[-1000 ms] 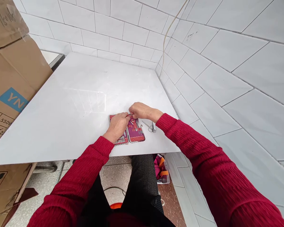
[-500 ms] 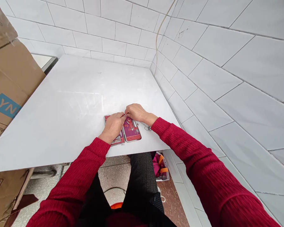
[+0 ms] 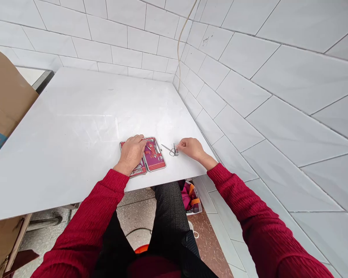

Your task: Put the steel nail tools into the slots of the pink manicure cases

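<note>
An opened manicure case (image 3: 157, 166) with a red and purple lining lies near the table's front edge, small metal tools strapped inside. My left hand (image 3: 132, 152) covers much of its left half, fingers bent over it and holding it; the thumb is hidden. To the right of the case, my right hand (image 3: 191, 148) pinches a small silver nail clipper (image 3: 176, 150) at the tabletop. Small scissors (image 3: 170, 151) lie beside the clipper, their tips pointing toward the case.
The white table (image 3: 84, 154) meets tiled walls behind and to the right. A cardboard box (image 3: 8, 85) stands at the left. A cable (image 3: 179, 46) hangs in the corner. Below the table sits a white container (image 3: 195, 208) with purple and orange things inside.
My right hand has moved from the case's top edge to the right, to the nail clipper beside the scissors. My left hand stays on the case's left half. The view has shifted right.
</note>
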Tool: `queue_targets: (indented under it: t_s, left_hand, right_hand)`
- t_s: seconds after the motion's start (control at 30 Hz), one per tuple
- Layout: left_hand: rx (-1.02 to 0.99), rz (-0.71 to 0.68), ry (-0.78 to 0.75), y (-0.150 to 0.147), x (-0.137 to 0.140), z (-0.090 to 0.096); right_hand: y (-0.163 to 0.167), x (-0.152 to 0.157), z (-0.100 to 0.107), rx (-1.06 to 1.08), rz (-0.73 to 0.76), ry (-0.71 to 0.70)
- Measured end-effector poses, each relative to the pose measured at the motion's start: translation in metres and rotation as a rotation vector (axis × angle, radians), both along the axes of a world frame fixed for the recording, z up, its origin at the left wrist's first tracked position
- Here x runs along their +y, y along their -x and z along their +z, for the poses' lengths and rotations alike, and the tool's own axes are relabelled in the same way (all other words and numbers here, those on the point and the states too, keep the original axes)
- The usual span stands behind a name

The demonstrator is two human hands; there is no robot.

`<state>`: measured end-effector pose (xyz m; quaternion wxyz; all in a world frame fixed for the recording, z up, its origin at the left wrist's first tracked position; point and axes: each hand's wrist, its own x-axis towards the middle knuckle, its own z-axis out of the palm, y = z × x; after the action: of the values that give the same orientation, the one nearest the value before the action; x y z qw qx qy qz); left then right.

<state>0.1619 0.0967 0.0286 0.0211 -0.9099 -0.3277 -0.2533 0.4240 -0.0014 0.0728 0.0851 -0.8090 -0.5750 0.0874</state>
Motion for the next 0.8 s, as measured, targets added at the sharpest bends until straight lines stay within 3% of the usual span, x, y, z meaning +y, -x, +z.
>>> queue_targets:
  t_s: [0.2, 0.43, 0.67, 0.8]
  left_hand:
    - [-0.083, 0.050, 0.002, 0.010, 0.001, 0.003]
    - [-0.129, 0.109, 0.051, 0.039, 0.008, 0.004]
    - [-0.077, 0.113, 0.139, 0.046, 0.009, 0.002]
    - [-0.054, 0.115, 0.127, 0.045, 0.009, 0.001]
  right_hand:
    - [0.003, 0.001, -0.012, 0.032, -0.063, 0.052]
    - [0.014, 0.012, 0.002, 0.078, -0.087, 0.188]
    - [0.017, 0.003, 0.002, 0.271, -0.133, 0.154]
    - [0.022, 0.004, 0.004, 0.197, -0.111, 0.174]
